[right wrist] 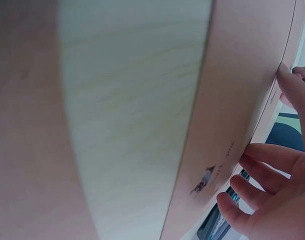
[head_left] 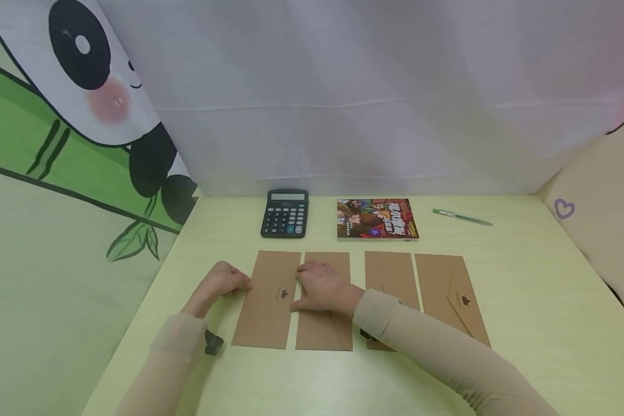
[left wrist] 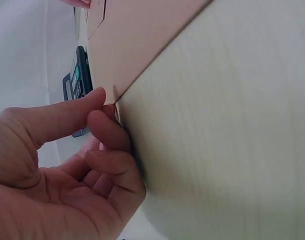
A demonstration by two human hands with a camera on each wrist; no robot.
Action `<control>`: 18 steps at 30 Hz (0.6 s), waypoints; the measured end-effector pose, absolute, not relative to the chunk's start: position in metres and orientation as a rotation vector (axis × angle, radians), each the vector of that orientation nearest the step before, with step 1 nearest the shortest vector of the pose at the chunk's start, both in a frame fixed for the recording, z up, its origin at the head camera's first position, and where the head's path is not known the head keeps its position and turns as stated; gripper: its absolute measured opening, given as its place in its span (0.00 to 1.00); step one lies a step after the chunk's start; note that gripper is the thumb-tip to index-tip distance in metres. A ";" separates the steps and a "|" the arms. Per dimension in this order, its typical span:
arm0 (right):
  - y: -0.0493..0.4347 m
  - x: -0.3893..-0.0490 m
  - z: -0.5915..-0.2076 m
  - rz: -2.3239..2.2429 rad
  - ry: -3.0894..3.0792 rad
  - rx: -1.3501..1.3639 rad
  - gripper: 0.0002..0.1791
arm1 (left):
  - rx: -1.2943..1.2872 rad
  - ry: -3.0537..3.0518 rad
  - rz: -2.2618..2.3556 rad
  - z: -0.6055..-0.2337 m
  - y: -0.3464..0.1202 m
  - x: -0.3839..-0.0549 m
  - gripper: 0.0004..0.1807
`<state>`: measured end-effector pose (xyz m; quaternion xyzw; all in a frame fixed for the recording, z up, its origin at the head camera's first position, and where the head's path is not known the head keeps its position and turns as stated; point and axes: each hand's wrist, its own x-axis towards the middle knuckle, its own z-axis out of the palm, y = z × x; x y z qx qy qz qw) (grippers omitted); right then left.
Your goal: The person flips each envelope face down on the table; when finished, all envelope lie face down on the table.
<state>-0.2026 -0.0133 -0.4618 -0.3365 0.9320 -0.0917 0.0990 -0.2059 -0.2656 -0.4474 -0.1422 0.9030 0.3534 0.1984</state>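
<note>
Beneath the right hand (head_left: 319, 287), its fingers spread and loosely bent, lies the second envelope (head_left: 322, 332), touched along its left edge. Just beside the left hand (head_left: 223, 278) lies the leftmost envelope (head_left: 267, 309), its edge meeting bunched fingertips; from here I can't tell whether they pinch it. The hands are apart. I judge that a leftward push by the right hand could slide one envelope over the other across that narrow gap. Right of that hand, the right sleeve (head_left: 442, 349) crosses above the third envelope (head_left: 389, 270) and might drag it askew if lowered.

Head view high, wrist views close
</note>
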 end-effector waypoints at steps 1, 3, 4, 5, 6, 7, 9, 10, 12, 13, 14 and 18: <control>-0.013 -0.203 -0.462 -0.272 2.757 -0.994 0.41 | -0.397 2.528 1.000 -0.448 -0.266 -0.205 0.08; -0.013 -0.203 -0.463 -0.276 2.759 -0.989 0.41 | -0.385 2.536 1.023 -0.448 -0.267 -0.204 0.08; -0.013 -0.203 -0.463 -0.280 2.759 -0.986 0.41 | -0.379 2.537 1.038 -0.448 -0.268 -0.203 0.08; -0.013 -0.203 -0.464 -0.283 2.760 -0.985 0.41 | -0.375 2.537 1.054 -0.447 -0.269 -0.202 0.08; -0.014 -0.202 -0.464 -0.284 2.761 -0.985 0.41 | -0.370 2.533 1.070 -0.445 -0.269 -0.201 0.08; -0.014 -0.202 -0.464 -0.285 2.762 -0.986 0.42 | -0.368 2.525 1.087 -0.444 -0.270 -0.200 0.08; -0.014 -0.202 -0.464 -0.287 2.764 -0.991 0.41 | -0.355 2.508 1.128 -0.442 -0.272 -0.199 0.09; -0.014 -0.202 -0.464 -0.288 2.765 -0.995 0.41 | -0.343 2.499 1.150 -0.441 -0.273 -0.198 0.09; -0.013 -0.202 -0.463 -0.294 2.766 -1.000 0.41 | -0.324 2.484 1.191 -0.441 -0.275 -0.197 0.09; -0.013 -0.202 -0.463 -0.298 2.765 -1.000 0.41 | -0.314 2.476 1.212 -0.441 -0.276 -0.196 0.09; -0.013 -0.202 -0.463 -0.301 2.765 -1.001 0.41 | -0.301 2.468 1.229 -0.442 -0.277 -0.196 0.10; -0.013 -0.201 -0.463 -0.283 2.765 -1.014 0.40 | -0.259 2.411 1.344 -0.450 -0.283 -0.195 0.11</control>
